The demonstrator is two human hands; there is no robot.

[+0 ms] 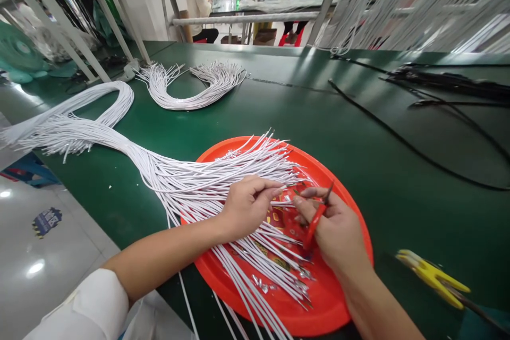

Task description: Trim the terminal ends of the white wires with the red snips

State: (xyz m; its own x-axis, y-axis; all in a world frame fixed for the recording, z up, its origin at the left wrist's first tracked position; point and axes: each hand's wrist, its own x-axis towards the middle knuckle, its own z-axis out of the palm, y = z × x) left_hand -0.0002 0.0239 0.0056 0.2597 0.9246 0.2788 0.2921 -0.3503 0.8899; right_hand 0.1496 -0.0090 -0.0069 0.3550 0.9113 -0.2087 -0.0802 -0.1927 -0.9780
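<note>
A large bundle of thin white cables point(179, 172) spreads its ends over a round red tray point(326, 303). My left hand point(249, 207) is closed above the tray, thumb and index finger pinching a white cable near its end. Facing it, my right hand point(338, 228) is closed round red-handled scissors point(314, 223) whose dark pointed tip sticks up past the fingers. Its thumb and index finger also meet at the end of the cable, partly hidden. Small clear scraps point(261, 284) lie on the tray among the lower cable ends.
A curved white cable bundle point(191, 101) lies farther back on the green table point(279, 106). Black cables point(390, 130) cross its right side. A yellow-handled tool point(432, 276) lies at right. Metal racks point(107, 26) stand behind; two people sit in the background.
</note>
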